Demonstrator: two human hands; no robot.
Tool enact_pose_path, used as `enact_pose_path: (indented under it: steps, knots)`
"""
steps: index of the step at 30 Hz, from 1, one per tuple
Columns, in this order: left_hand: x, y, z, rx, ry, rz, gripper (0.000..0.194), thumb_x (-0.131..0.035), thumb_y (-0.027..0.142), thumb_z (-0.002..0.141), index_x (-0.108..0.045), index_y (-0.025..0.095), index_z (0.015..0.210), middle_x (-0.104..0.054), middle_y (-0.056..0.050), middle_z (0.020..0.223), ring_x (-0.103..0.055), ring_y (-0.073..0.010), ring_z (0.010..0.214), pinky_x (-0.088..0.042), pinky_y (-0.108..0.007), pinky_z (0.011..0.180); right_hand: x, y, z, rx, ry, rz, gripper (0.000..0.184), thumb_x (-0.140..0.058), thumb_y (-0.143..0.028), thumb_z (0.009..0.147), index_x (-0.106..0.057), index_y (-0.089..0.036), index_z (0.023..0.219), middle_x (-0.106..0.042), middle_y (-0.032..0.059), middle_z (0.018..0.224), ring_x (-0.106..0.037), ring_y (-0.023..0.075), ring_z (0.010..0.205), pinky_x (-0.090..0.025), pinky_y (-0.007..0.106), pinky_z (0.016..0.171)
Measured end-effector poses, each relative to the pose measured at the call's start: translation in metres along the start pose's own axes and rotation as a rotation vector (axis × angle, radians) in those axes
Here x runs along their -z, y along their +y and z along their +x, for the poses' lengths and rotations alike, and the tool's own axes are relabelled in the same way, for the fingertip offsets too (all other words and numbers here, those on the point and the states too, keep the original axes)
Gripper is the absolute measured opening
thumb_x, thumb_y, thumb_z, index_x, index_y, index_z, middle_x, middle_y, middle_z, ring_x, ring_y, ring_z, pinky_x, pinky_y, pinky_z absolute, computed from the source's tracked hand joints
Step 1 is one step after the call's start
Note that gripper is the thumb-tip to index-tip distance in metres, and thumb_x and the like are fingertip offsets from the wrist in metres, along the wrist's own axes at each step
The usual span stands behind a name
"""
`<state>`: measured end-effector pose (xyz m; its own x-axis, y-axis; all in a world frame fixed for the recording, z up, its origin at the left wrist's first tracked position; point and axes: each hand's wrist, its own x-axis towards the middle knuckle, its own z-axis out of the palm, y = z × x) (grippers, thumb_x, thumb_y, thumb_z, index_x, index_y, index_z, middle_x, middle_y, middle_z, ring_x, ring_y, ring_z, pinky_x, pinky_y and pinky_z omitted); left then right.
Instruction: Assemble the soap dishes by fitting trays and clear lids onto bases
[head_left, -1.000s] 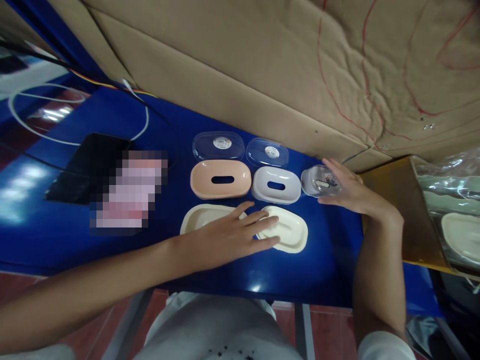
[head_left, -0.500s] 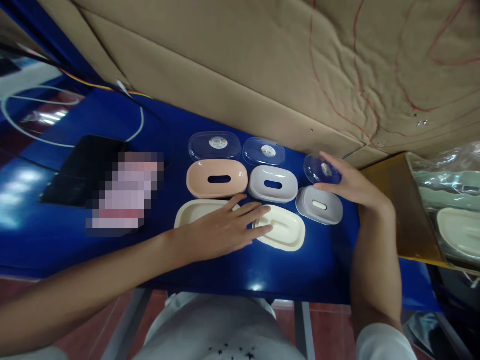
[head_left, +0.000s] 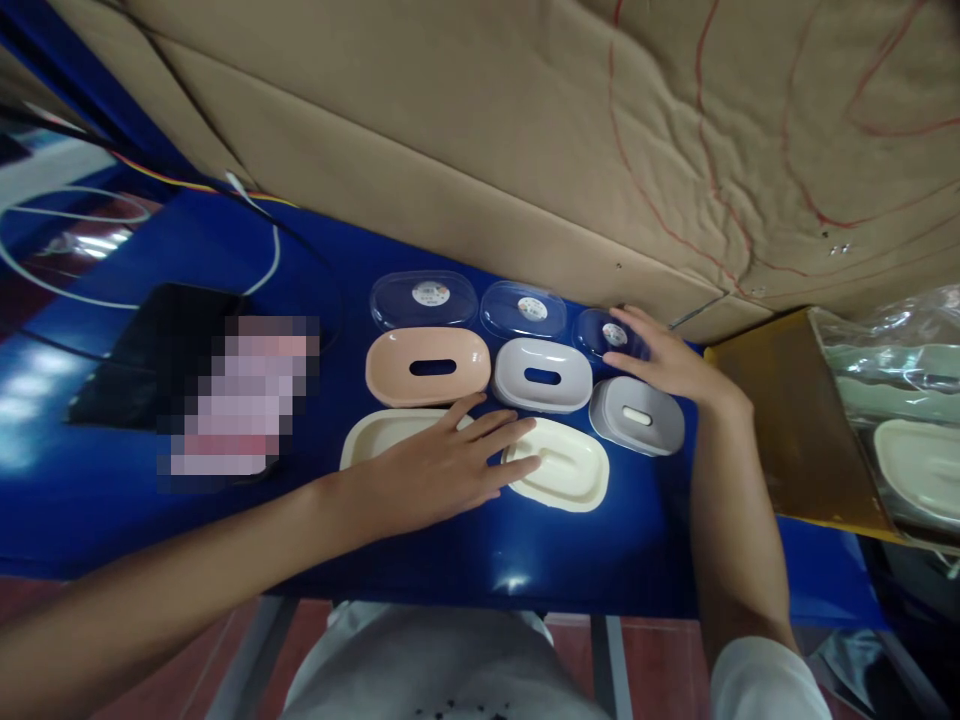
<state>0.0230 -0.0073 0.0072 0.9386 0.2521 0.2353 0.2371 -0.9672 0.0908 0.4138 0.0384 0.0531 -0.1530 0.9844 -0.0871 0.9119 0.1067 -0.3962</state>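
Note:
Fingers spread, my left hand lies palm down over two cream oval trays. It covers much of the left cream tray, and its fingertips rest on the right cream tray. With thumb and fingers, my right hand grips the right end of a small clear plastic lid bearing a round label. Below that hand sits a grey oval soap-box-like piece with a white bar in its middle. Left of it are a pale grey oval dish and a peach oval dish, both slotted.
Two more clear lids lie behind the dishes. A cardboard box with bagged green pieces and a cream tray stands right. A black flat object, a pixelated item and a white cable lie left. Brown cardboard rises behind.
My right hand has slid the small clear lid to the left, closer to the middle lid. My left hand stays over the cream trays. The view has shifted slightly.

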Motion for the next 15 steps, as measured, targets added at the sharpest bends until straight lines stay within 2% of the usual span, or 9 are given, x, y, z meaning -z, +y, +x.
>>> enact_pose_path:
  steps: [2,4,6,8,12,13,15]
  knots:
    - [0.001,-0.001,0.000,0.000,0.004,0.003,0.056,-0.084,0.031,0.097,-0.065,0.030,0.149,-0.059,-0.010,0.165,-0.060,-0.0297,0.145,-0.032,-0.054,0.134,0.022,-0.015,-0.022,-0.019,0.046,0.046,0.068,-0.061,-0.065,0.103,-0.056,-0.029,0.160,-0.056,0.0096,0.168,-0.052,0.0342,0.157,-0.036,0.058,0.134]
    - [0.001,-0.002,0.001,0.005,0.003,0.006,0.057,-0.085,0.032,0.097,-0.065,0.030,0.150,-0.059,-0.010,0.164,-0.061,-0.0303,0.145,-0.032,-0.055,0.134,0.038,-0.031,-0.051,-0.038,0.138,0.019,0.055,-0.061,-0.063,0.105,-0.064,-0.033,0.150,-0.068,0.0068,0.154,-0.064,0.0331,0.144,-0.046,0.055,0.128]
    - [0.001,-0.002,0.001,0.007,0.007,0.004,0.058,-0.086,0.032,0.096,-0.064,0.030,0.150,-0.059,-0.011,0.164,-0.061,-0.0308,0.144,-0.032,-0.055,0.133,0.038,-0.041,-0.082,-0.040,0.114,-0.073,0.047,-0.061,-0.062,0.105,-0.070,-0.034,0.142,-0.071,0.0072,0.150,-0.065,0.0354,0.142,-0.047,0.059,0.126]
    - [0.001,-0.002,0.001,0.009,0.007,0.001,0.057,-0.085,0.031,0.096,-0.065,0.030,0.150,-0.060,-0.011,0.163,-0.061,-0.0307,0.144,-0.033,-0.055,0.133,0.022,-0.044,-0.110,-0.031,0.075,-0.148,0.048,-0.060,-0.063,0.105,-0.070,-0.035,0.142,-0.069,0.0091,0.153,-0.061,0.0392,0.146,-0.042,0.066,0.127]
    - [0.000,-0.001,0.001,0.017,0.022,-0.006,0.052,-0.083,0.028,0.097,-0.067,0.029,0.147,-0.060,-0.012,0.162,-0.061,-0.0301,0.145,-0.033,-0.054,0.133,-0.033,-0.030,-0.148,-0.027,0.184,-0.271,0.058,-0.063,-0.059,0.104,-0.057,-0.039,0.158,-0.051,0.0109,0.172,-0.041,0.0439,0.163,-0.029,0.078,0.129]
    - [0.000,-0.001,0.001,0.017,0.022,-0.008,0.051,-0.082,0.027,0.097,-0.067,0.029,0.146,-0.060,-0.012,0.162,-0.061,-0.0300,0.145,-0.033,-0.054,0.133,-0.044,-0.025,-0.153,-0.028,0.193,-0.279,0.059,-0.065,-0.058,0.104,-0.056,-0.040,0.160,-0.047,0.0106,0.175,-0.037,0.0443,0.165,-0.029,0.079,0.128]
    - [-0.001,-0.002,0.001,0.015,0.017,-0.012,0.049,-0.080,0.027,0.099,-0.067,0.030,0.146,-0.060,-0.012,0.163,-0.061,-0.0297,0.144,-0.034,-0.054,0.132,-0.057,-0.018,-0.159,-0.023,0.227,-0.278,0.055,-0.066,-0.052,0.105,-0.057,-0.043,0.158,-0.049,0.0089,0.174,-0.038,0.0429,0.165,-0.031,0.079,0.128]
